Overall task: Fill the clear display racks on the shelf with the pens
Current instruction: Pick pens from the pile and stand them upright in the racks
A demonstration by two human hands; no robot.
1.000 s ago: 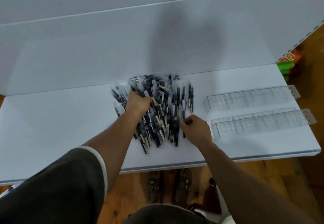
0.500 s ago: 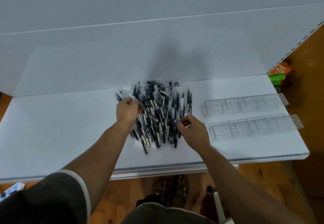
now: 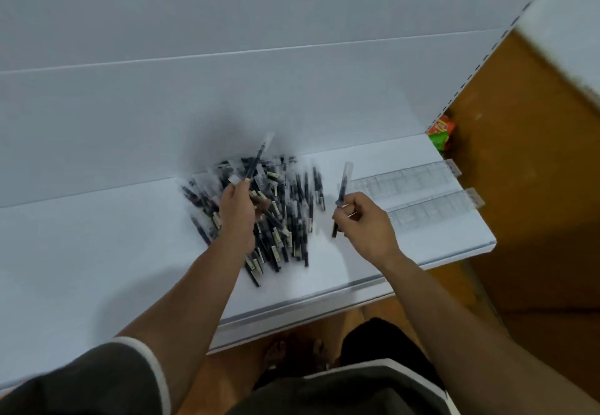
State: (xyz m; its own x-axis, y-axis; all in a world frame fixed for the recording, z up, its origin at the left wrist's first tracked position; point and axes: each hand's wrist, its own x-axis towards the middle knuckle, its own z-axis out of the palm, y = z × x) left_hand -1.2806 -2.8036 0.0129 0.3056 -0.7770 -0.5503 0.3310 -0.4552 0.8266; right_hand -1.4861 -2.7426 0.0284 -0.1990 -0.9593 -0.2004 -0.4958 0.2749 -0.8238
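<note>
A heap of dark pens (image 3: 289, 216) in clear sleeves lies on the white shelf (image 3: 97, 239). Over the heap's left side, my left hand (image 3: 238, 212) grips one pen (image 3: 256, 160) that points up and away. My right hand (image 3: 363, 223) is to the right of the heap and pinches another pen (image 3: 341, 190), held nearly upright above the shelf. Two long clear display racks (image 3: 402, 179) (image 3: 431, 212) lie side by side at the shelf's right end, just beyond my right hand. The picture is blurred by motion.
The shelf's white back panel (image 3: 227, 90) rises behind the heap. A green and red packet (image 3: 441, 130) sits past the shelf's right end, over a brown wooden floor (image 3: 535, 220). The shelf's front edge (image 3: 308, 304) is near my legs.
Both hands have lifted off the heap, each with a pen raised. My right hand has moved right, toward the racks. The camera has swung, so the shelf appears tilted.
</note>
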